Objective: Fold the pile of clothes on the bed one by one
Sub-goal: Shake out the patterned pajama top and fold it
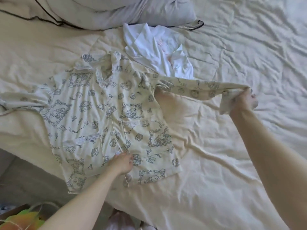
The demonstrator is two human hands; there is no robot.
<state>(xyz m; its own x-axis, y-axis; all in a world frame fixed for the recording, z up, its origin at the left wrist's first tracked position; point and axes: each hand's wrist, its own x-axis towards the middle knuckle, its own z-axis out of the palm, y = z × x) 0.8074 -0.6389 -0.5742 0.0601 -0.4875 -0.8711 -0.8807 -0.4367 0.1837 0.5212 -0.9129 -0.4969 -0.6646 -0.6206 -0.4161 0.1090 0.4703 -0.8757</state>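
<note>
Nearest my view, at the bottom edge, sit a green and orange object point(25, 218) on the left and something pale pink point(123, 219) in the middle, both too blurred for me to name. From there my two bare forearms reach out over the bed point(232, 163), which is covered in a rumpled cream sheet.

My left hand point(123, 161) rests on the lower front of the pajama top point(103, 123), right by the button placket near the hem; its fingers are curled against the cloth, though I cannot tell whether that grip actually pinches the fabric. My right hand point(244, 101) is closed on the cuff of the right-side sleeve point(199, 90), holding it stretched out sideways and lifted off the sheet.

The pajama top lies face up and mostly flat in the middle of the bed, cream with a dark line-drawn print, lace at the collar and pockets. Its other sleeve is bunched toward the left edge. Just beyond the collar lies a crumpled white garment point(159, 50), and behind that a grey-white pillow point(132, 12).
</note>
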